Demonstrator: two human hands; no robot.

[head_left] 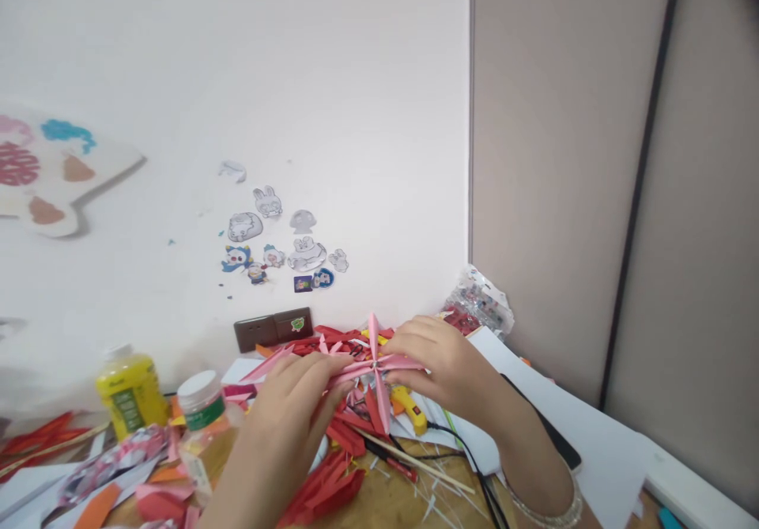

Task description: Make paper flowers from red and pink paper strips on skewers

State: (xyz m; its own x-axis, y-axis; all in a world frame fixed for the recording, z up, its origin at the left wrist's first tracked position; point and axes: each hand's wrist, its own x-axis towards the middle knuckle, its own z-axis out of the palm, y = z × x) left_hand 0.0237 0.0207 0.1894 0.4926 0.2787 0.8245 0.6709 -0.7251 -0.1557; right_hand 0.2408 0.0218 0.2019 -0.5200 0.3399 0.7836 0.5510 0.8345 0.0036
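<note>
Between both hands is a pink folded-paper flower (383,402) with narrow pointed petals that meet at a small pale centre. My left hand (296,391) is closed on the petal that points left, thumb below and fingers above. On the other side my right hand (436,355) pinches the petal that points right. One petal stands up and another hangs down toward the table. Just below the flower lies a yellow glue gun (410,409) with a black cord. Red folded-paper pieces (326,485) are heaped under and around the hands.
A yellow bottle (131,394) and a clear jar with a white lid (202,391) stand at left. A thin wooden stick (421,462) lies in front. White paper (593,442) and a dark phone (557,438) are at right. A dark socket strip (273,329) is on the wall.
</note>
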